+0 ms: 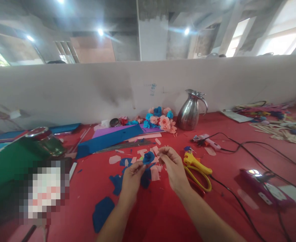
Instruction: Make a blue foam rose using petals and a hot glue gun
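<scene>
A small dark-blue paper flower [148, 157] is pinched between the thumb and fingers of my left hand [133, 175]. Just to its right, the fingers of my right hand [172, 165] are closed in a pinch near the petals; whatever lies between the fingertips is too small to make out. Beneath both hands, cut pink paper pieces [155, 173] and blue paper petals [116, 184] lie scattered on the red table [160, 215]. A larger blue piece [103, 212] rests left of my left forearm. The yellow glue gun [195, 163] lies right of my right hand.
Pink and blue paper flowers [164, 123] are heaped by the wall, beside a steel jug [189, 112]. Black cables [238, 195] cross the right side near a purple device [268, 188]. Blue sheets [107, 141] and a glass jar [48, 143] stand at the left.
</scene>
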